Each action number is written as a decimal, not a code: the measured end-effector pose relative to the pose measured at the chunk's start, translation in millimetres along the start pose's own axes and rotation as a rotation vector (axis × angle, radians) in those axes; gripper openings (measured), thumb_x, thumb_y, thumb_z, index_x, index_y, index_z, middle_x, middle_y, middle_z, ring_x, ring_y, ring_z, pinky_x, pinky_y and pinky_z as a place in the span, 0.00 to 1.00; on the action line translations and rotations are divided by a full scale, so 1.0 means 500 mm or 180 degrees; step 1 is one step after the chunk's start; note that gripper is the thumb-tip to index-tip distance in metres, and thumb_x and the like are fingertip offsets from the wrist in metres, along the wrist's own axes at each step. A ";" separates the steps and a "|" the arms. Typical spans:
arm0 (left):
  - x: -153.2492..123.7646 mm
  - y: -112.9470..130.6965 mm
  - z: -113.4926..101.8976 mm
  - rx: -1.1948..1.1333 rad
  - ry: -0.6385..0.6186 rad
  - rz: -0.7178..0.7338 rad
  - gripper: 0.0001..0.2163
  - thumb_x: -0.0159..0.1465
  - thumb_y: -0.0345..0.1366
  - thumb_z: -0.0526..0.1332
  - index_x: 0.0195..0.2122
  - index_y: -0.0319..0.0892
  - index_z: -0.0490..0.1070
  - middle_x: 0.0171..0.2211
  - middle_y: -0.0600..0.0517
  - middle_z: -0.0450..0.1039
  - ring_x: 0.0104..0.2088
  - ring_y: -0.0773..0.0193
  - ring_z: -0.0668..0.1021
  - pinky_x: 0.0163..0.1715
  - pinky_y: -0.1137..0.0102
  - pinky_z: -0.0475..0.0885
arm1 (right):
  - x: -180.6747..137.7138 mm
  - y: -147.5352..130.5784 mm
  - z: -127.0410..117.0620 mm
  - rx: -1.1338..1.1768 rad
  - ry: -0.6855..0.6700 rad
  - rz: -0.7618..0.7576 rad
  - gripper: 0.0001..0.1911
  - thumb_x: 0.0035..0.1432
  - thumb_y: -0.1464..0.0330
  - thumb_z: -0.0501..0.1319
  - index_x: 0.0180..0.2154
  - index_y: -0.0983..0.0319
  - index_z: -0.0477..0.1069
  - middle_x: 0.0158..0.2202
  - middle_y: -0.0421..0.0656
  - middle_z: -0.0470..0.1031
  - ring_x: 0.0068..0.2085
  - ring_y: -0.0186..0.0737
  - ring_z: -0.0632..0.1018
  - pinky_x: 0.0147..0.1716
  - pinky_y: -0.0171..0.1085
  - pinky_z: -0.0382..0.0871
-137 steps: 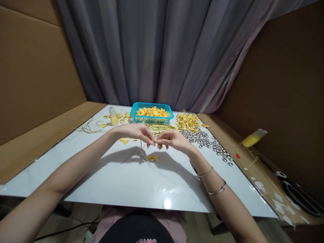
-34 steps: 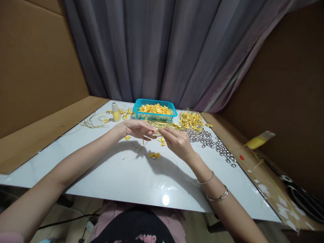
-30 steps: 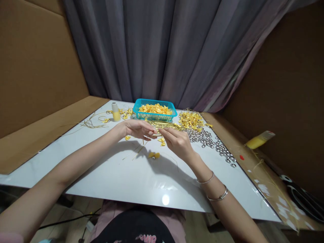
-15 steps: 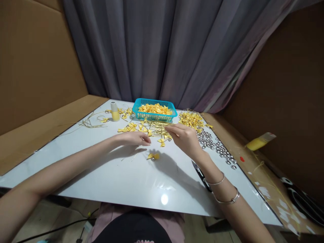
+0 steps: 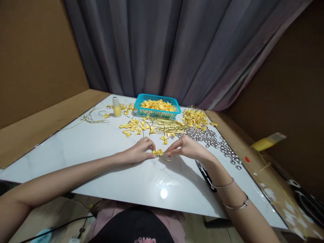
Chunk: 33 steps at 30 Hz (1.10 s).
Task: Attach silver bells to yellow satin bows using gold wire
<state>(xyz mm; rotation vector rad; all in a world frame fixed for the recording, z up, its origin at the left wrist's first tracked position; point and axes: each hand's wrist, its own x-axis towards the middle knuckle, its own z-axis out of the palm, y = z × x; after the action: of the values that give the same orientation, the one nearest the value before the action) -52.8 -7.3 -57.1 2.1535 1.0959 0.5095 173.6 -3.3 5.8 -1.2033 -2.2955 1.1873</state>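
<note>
Low on the white table (image 5: 101, 148), near its middle, left hand (image 5: 139, 153) with fingers curled under and thumb and forefinger pinched tight on the left end of a small yellow bow (image 5: 158, 152); bow itself just off the tabletop or touching it, hard to tell which, directly between the two hands; right hand (image 5: 188, 150) opposite, palm down, thumb and forefinger closed together just beside the bow's right end, seemingly on a thin gold wire (image 5: 165, 159) curving along the table beneath the fingertips, though too fine to be sure of the grip; other fingers of that hand loosely bent; two silver bracelets (image 5: 224, 185) on the right wrist and forearm; black snips (image 5: 206, 172) flat on the table just beside that wrist; farther back, well apart from the hands, a bundle of gold wires (image 5: 169, 126) lying crosswise, with loose yellow bows (image 5: 133, 125) scattered to its left and a couple more at its near edge; behind these a turquoise basket (image 5: 157, 113) heaped with yellow ribbon pieces; to the basket's right a pile of yellow bows (image 5: 194, 116), and in front of that a spread of silver bells (image 5: 205, 135) trailing toward the table's right edge; left of the basket a small yellow bottle (image 5: 116, 107) standing upright, beside stray strands of gold wire; on the brown ledge to the right a yellow tube (image 5: 268, 142) lying on its side; grey curtain (image 5: 177, 50) across the back, brown board walls on both sides.
</note>
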 end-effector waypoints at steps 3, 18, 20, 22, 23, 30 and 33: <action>-0.002 0.006 0.005 -0.0058 0.0118 0.0084 0.07 0.58 0.38 0.61 0.32 0.41 0.67 0.37 0.49 0.66 0.43 0.57 0.68 0.44 0.66 0.63 | 0.000 0.010 0.006 0.0101 -0.0161 -0.0142 0.05 0.49 0.70 0.66 0.31 0.60 0.81 0.31 0.41 0.82 0.35 0.40 0.80 0.40 0.37 0.72; -0.019 0.033 -0.014 -0.1618 0.0252 -0.0365 0.06 0.61 0.36 0.59 0.32 0.39 0.64 0.26 0.51 0.75 0.29 0.64 0.75 0.30 0.71 0.65 | 0.014 -0.001 0.055 0.0760 0.0207 0.0156 0.08 0.46 0.65 0.69 0.31 0.61 0.82 0.31 0.43 0.82 0.35 0.43 0.80 0.39 0.38 0.71; -0.019 0.037 -0.019 -0.1506 0.0379 -0.0311 0.06 0.61 0.36 0.59 0.31 0.39 0.65 0.25 0.52 0.74 0.27 0.66 0.74 0.28 0.72 0.64 | 0.016 0.003 0.059 0.0821 0.0297 0.0246 0.08 0.46 0.65 0.69 0.30 0.61 0.82 0.29 0.44 0.82 0.33 0.41 0.79 0.37 0.37 0.71; -0.020 0.041 -0.024 -0.1451 0.0403 -0.0293 0.05 0.61 0.35 0.59 0.30 0.39 0.65 0.23 0.53 0.73 0.26 0.67 0.72 0.28 0.72 0.63 | 0.017 0.007 0.063 0.0897 0.0315 0.0254 0.08 0.46 0.65 0.69 0.29 0.62 0.81 0.29 0.44 0.82 0.33 0.40 0.79 0.37 0.37 0.71; -0.020 0.042 -0.026 -0.1470 0.0383 -0.0303 0.05 0.61 0.35 0.59 0.30 0.39 0.65 0.23 0.53 0.73 0.25 0.67 0.72 0.28 0.72 0.63 | 0.017 0.007 0.065 0.0917 0.0330 0.0257 0.08 0.46 0.65 0.69 0.30 0.61 0.81 0.29 0.44 0.82 0.32 0.40 0.79 0.37 0.37 0.71; -0.021 0.045 -0.032 -0.1487 0.0303 -0.0485 0.06 0.60 0.36 0.59 0.32 0.39 0.67 0.24 0.52 0.73 0.24 0.67 0.72 0.26 0.72 0.61 | 0.013 -0.011 0.070 0.0802 0.0359 0.0209 0.05 0.48 0.68 0.67 0.30 0.61 0.81 0.29 0.44 0.82 0.32 0.40 0.79 0.36 0.36 0.70; -0.025 0.046 -0.031 -0.0980 0.0495 -0.0356 0.07 0.60 0.37 0.58 0.31 0.39 0.70 0.26 0.51 0.73 0.27 0.65 0.72 0.28 0.71 0.63 | 0.007 -0.020 0.063 0.0319 0.0340 0.0198 0.05 0.50 0.71 0.65 0.27 0.62 0.81 0.26 0.43 0.81 0.29 0.39 0.78 0.33 0.36 0.69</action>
<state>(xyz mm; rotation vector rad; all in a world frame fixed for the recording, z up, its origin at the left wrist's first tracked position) -56.2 -21.5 -30.2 1.7998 1.1321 0.7515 147.5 -20.6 -6.3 -1.2774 -2.1101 1.2133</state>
